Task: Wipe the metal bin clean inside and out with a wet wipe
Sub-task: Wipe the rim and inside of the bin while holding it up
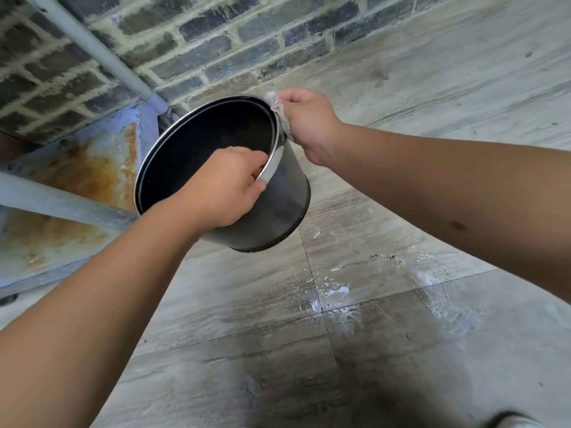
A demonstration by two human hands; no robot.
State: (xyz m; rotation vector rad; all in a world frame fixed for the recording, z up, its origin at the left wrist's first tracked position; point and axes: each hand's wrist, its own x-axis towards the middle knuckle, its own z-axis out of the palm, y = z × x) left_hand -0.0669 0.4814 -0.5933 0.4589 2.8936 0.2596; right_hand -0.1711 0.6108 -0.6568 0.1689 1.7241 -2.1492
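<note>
left hand (227,188) grips the metal bin (287,196) rim; right hand (309,125) pinches wet wipe (279,114) on it.

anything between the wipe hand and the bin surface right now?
Nothing visible. The right hand presses the wet wipe directly against the upper rim of the metal bin, on the outside. The left hand grips the near rim, fingers hooked inside, holding the bin tilted in the air, clear of the wipe's patch.

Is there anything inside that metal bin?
The metal bin looks dark and empty inside; only the left hand's fingers curl over its rim. That hand hides part of the near wall.
</note>
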